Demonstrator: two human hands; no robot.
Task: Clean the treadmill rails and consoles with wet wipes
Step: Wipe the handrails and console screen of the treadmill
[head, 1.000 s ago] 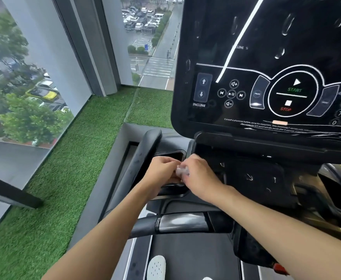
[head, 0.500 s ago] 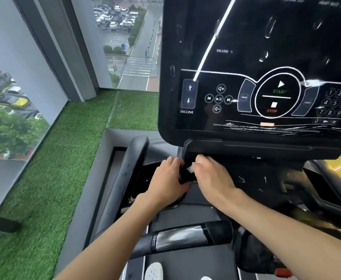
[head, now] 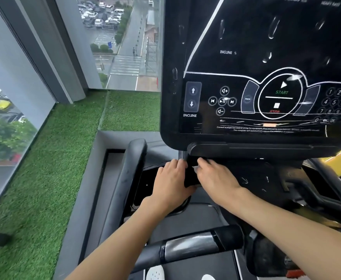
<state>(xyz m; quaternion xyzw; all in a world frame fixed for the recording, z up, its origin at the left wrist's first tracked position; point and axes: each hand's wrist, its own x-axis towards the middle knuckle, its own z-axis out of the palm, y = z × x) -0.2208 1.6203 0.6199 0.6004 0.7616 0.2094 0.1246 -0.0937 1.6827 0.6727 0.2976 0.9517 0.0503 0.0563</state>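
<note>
Both bare hands meet just under the lower left corner of the large glossy black treadmill console (head: 246, 47), whose panel carries white outlines, a green START and a red STOP marking, incline arrows and a number pad. The left hand (head: 170, 183) has its fingers curled over the top of a black plastic bracket (head: 190, 177) that hangs below the console's bottom ledge. Its thumb is wrapped round the lower end, so it grips that piece. The right hand (head: 216, 178) sits just beside it on the other side, knuckles up, fingers bent down against the same black plastic bracket. A small pale wet wipe (head: 195, 168) shows only as a sliver between the two hands. It appears to be pinched under the right fingertips, though most of it is hidden. To the left of the hands a thick black padded side rail (head: 130, 178) rises upright, apart from them. Nearer the camera, a curved black handlebar with a silver metal grip plate (head: 191, 247) crosses the lower part of the view. A white shoe toe (head: 155, 272) shows at the bottom edge. Green artificial turf (head: 44, 168) covers the floor to the left, running up to tall glass windows (head: 14, 67).
</note>
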